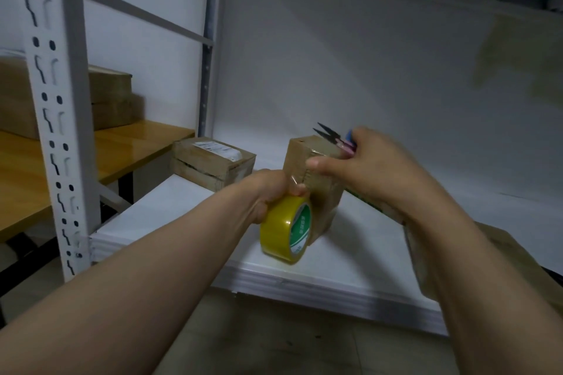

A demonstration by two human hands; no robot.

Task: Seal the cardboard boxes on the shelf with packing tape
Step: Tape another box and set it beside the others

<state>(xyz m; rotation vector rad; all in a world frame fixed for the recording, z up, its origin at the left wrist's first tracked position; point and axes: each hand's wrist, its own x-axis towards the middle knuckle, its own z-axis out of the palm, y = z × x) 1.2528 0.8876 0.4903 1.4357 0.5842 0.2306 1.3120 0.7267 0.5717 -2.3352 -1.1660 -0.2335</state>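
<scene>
tape roll (285, 230) in left fingers (297, 191)

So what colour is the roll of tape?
The tape roll is yellow, green inside; head view.

The tape roll (286, 228) is glossy yellow plastic against the box (313, 173) of matt brown cardboard. Left of the box, a painted metal post (51, 100) looks smooth, and the wooden table (122, 146) shines.

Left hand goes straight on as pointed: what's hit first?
The left hand would likely meet the box first, right ahead; the tape roll it grips looks to touch it, depth unclear.
</scene>
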